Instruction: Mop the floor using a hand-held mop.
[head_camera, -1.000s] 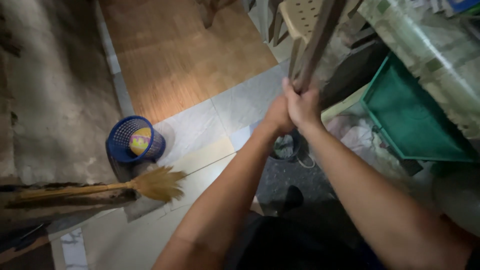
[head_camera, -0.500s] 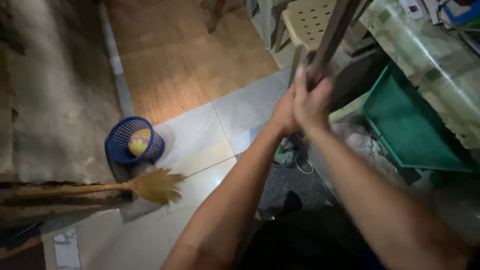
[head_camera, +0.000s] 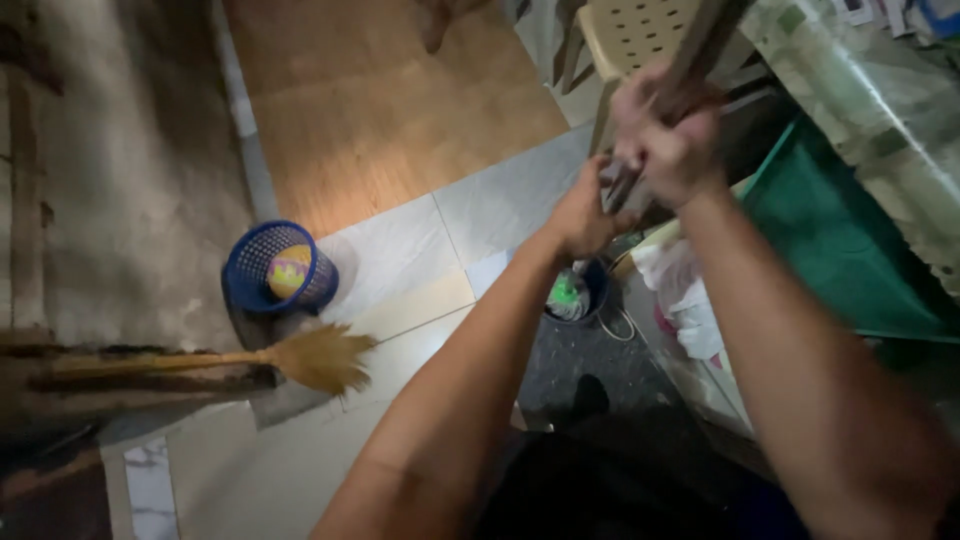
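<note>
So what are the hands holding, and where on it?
Both hands grip a long grey handle: the right hand higher, the left hand just below. Its lower end is hidden.

You've got a blue mesh basket w/ a yellow-pink ball, straw-yellow broom, green bin, beige perforated chair, grey tiles.

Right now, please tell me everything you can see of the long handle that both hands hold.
The handle is a long, straight, grey-brown pole, perhaps wood. It leans steeply from the upper right down toward a small dark bucket. The right hand grips it higher up, the left hand lower. Its top leaves the picture; its lower end is hidden.
</note>
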